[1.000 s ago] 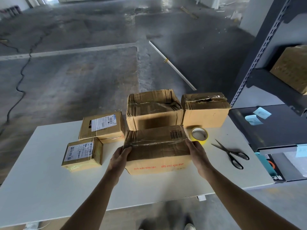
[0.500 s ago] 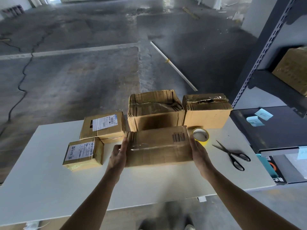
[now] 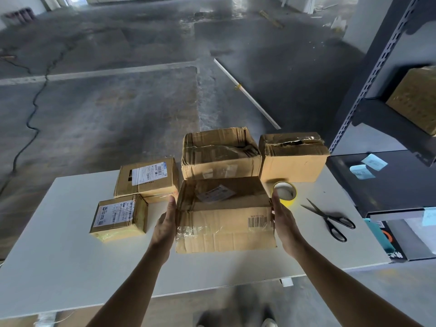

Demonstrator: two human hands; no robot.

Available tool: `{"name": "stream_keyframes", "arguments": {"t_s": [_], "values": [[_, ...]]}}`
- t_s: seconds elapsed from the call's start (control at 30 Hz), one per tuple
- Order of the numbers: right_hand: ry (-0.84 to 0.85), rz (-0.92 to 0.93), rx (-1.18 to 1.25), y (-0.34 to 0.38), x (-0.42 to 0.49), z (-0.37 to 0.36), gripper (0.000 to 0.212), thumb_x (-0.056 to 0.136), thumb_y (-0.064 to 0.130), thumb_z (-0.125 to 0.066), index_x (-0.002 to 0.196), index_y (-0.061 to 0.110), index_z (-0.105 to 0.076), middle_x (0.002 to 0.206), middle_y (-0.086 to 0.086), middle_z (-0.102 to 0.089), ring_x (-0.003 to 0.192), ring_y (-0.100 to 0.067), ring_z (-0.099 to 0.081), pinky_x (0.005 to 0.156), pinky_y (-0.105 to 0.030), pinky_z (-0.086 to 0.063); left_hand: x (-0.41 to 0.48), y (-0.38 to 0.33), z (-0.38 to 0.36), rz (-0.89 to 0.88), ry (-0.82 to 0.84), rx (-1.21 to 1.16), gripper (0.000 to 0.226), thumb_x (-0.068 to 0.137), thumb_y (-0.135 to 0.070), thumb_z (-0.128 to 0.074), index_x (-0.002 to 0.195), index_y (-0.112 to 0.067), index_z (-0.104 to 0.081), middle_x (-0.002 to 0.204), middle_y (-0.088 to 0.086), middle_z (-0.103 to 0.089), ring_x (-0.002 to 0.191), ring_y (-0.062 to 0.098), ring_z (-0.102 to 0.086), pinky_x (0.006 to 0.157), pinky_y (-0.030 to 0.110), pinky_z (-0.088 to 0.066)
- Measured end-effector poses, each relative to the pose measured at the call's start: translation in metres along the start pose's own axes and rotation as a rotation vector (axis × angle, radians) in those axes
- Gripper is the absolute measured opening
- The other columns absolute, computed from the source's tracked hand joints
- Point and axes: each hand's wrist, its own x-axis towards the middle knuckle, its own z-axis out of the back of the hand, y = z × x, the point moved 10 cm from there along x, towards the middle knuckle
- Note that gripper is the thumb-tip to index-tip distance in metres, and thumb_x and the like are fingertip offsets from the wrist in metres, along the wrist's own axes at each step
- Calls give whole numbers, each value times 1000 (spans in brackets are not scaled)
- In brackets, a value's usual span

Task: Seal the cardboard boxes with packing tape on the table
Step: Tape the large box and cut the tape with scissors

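The left hand [image 3: 165,223] and right hand [image 3: 283,223] press flat against the two ends of a worn cardboard box [image 3: 224,215], fingers straight and close together, over the white table [image 3: 70,256]. I cannot tell whether its base touches the tabletop. The yellow tape roll [image 3: 284,193] sits just right of this box, with the scissors [image 3: 330,219] farther right. The small labelled box [image 3: 118,217] lies to its left and the crumpled tall box [image 3: 220,153] directly behind it
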Motion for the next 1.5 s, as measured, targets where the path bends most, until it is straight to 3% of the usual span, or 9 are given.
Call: {"name": "stream_keyframes", "arguments": {"t_s": [0.13,0.33,0.53,0.73,0.9,1.0,1.2,1.37,1.5], "values": [[42,5,29,-3,0,-4,36,104,48,-29,104,29,-60,86,4,-72,71,-5,-70,56,-19,-53,-2,-3,-4,-63,43,39,49,90,-63,-33,111,-31,-64,107,-9,-67,101,9,-58,81,30,-42],[43,-27,23,-14,3,-3,30,101,40,-50,124,21,-51,107,-8,-68,85,-20,-69,57,-26,-54,5,17,5,-46,18,41,47,90,-53,-56,120,-17,-57,112,11,-66,103,30,-62,92,48,-52],[46,-7,-31,-18,9,-5,21,101,32,-53,120,24,-54,108,-12,-68,87,-23,-71,60,-30,-54,-5,14,11,-60,-14,28,41,89,-48,-52,114,-15,-58,105,11,-66,99,30,-62,86,45,-53],[80,15,-95,-20,11,-10,36,76,53,-58,109,38,-59,111,-5,-68,104,-24,-66,89,-49,-54,-21,22,19,-57,-44,39,49,84,-45,-50,118,-12,-58,107,12,-68,103,32,-62,79,43,-52],[159,48,-110,-19,12,-24,42,76,56,-56,113,36,-56,118,-5,-66,108,-21,-64,90,-41,-52,-34,25,27,-66,-79,63,41,92,-43,-47,116,-11,-59,105,9,-70,101,29,-63,76,38,-52],[204,58,-86,-19,12,-31,52,77,56,-60,121,28,-56,118,-10,-65,104,-22,-67,84,-36,-53,-41,27,37,-72,-118,72,41,87,-45,-47,110,-14,-63,101,9,-71,100,31,-63,81,49,-53],[219,76,-50,-17,8,-47,29,98,32,-58,126,23,-56,113,-11,-64,99,-20,-69,72,-26,-53,-52,33,62,-102,-214,75,40,85,-45,-49,106,-17,-68,100,2,-74,103,28,-65,90,51,-54],[209,98,-21,-12,0,-72,32,98,32,-58,128,21,-56,115,-15,-62,100,-22,-69,81,-40,-59,-50,26,94,-163,-268,77,52,71,-59,-52,103,-22,-71,100,1,-74,100,28,-66,92,56,-52],[201,135,-12,-5,-11,-103,51,89,49,-62,131,20,-54,118,-14,-63,102,-23,-69,82,-40,-61,-45,14,121,-222,-250,34,37,77,-51,-55,103,-29,-69,100,-14,-73,102,19,-67,90,45,-54]]}}
